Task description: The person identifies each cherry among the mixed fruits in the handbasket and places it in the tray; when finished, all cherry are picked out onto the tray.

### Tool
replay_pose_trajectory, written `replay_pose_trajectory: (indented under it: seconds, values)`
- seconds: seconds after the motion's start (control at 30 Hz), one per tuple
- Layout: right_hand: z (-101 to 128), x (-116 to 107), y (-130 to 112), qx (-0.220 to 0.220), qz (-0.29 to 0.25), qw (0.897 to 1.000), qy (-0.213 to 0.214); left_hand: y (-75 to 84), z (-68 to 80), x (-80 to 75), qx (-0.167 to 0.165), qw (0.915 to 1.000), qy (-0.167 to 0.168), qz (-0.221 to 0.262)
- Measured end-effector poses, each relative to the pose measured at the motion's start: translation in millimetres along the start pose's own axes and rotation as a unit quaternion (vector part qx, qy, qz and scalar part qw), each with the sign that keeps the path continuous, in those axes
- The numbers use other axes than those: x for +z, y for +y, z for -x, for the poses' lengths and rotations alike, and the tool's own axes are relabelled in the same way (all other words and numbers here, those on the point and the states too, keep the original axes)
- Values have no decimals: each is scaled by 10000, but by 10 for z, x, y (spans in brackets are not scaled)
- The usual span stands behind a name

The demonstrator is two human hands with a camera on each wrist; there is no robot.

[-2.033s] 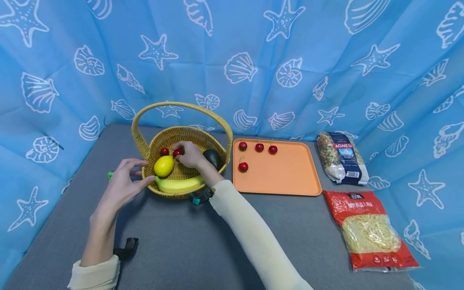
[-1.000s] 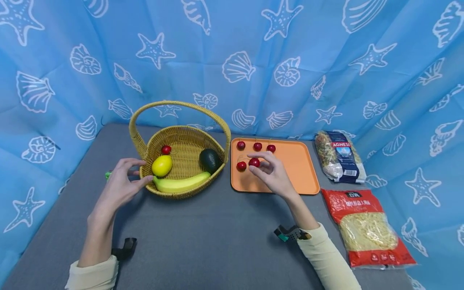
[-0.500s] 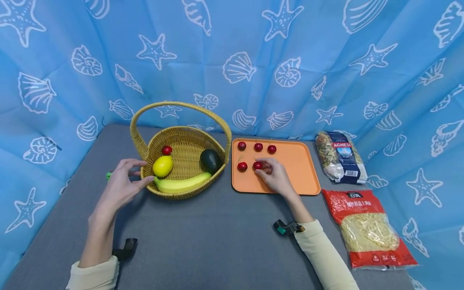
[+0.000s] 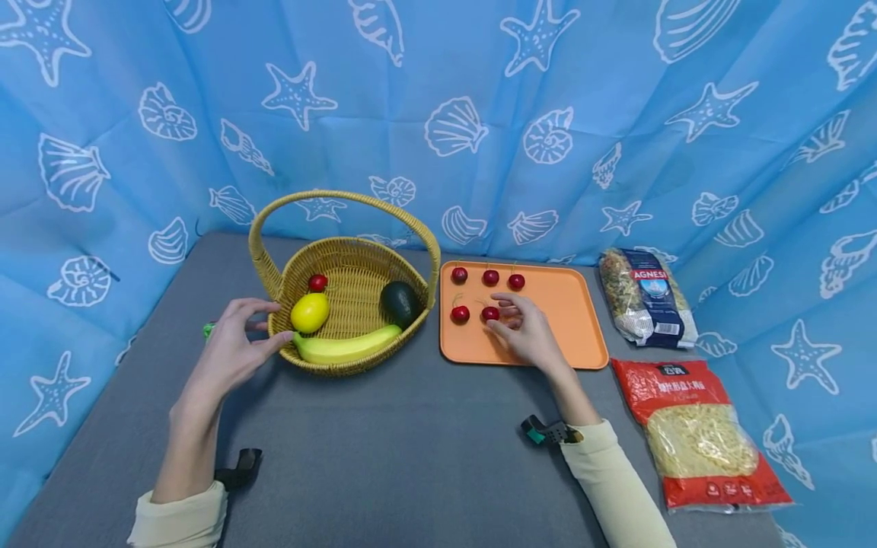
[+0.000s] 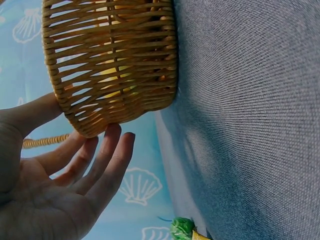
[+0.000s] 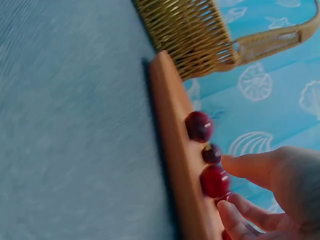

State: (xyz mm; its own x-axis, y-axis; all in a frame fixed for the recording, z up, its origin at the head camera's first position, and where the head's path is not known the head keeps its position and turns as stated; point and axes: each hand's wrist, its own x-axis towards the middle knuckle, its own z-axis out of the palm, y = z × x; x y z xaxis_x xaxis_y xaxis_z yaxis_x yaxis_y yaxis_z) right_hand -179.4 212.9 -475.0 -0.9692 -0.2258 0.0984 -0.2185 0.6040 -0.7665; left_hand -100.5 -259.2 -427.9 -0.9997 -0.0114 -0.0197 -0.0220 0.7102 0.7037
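At the left end of the wicker basket point(image 4: 342, 369), my left hand point(image 4: 233, 346) holds the rim between thumb and fingers, also seen close up in the left wrist view. Inside the basket lie a lemon point(image 4: 310, 313), a banana point(image 4: 348, 347), an avocado point(image 4: 400, 304) and a red cherry point(image 4: 317, 283). Over the orange tray point(image 4: 548, 335), my right hand point(image 4: 530, 332) has thumb and fingers spread slightly around a cherry point(image 4: 489, 313), which rests on the tray. Another cherry point(image 4: 460, 314) lies left of it, and a row including a cherry point(image 4: 490, 278) runs along the back.
Right of the tray lie an Agnesi pasta bag point(image 4: 647, 299) and a red pasta bag point(image 4: 699, 434). A blue shell-print curtain point(image 4: 384, 152) hangs behind the grey table point(image 4: 384, 457). A small green item point(image 5: 182, 228) sits beyond my left hand.
My right hand has carried a cherry from the basket to the tray, set it in the front row, and loosened its fingers. My left hand has stayed on the basket.
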Motion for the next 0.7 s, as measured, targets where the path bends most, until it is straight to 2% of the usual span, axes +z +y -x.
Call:
replay_pose_trajectory:
  seconds: [0.27, 0.5, 0.7]
  values:
    - [78, -129, -376, -505, -578, 9968, 236, 7, 5, -2, -3, 10000, 38, -7]
    - [144, -174, -857, -1225, -1099, 9855, 419, 3, -5, -3, -20, 10000, -22, 22]
    - [135, -44, -1312, -1657, -1642, 9724, 38, -4, -3, -4, -30, 10000, -9, 31]
